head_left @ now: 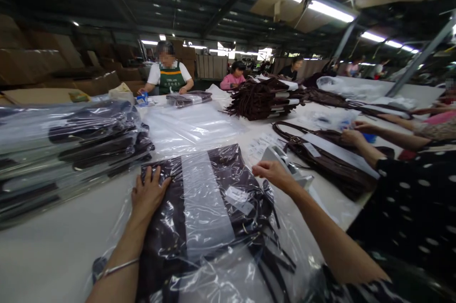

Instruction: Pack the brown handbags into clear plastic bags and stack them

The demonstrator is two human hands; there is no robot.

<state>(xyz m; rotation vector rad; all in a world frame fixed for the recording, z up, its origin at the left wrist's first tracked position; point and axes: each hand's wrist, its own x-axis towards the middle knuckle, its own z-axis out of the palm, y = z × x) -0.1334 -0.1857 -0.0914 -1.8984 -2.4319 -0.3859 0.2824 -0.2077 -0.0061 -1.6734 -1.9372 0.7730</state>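
Note:
In front of me lies a dark brown leather-like bag (164, 241) inside a clear plastic bag (199, 279). A white paper band (203, 213) runs down its middle, and a white tag (238, 198) shows through the plastic on the right. My left hand (149, 194) rests flat on its upper left part, fingers spread. Over the upper right edge, my right hand (274, 173) has its fingers curled together; whatever they may pinch is too small to see. Just behind that hand stands a grey device (285, 160) that looks like a tape dispenser.
Wrapped brown bags (71, 151) are stacked at left. Flat clear plastic bags (188, 125) lie beyond my work, beside a pile of brown strapped bags (263, 99). A co-worker's hands (356, 134) handle another brown bag (331, 160) at right. Other people sit across the table.

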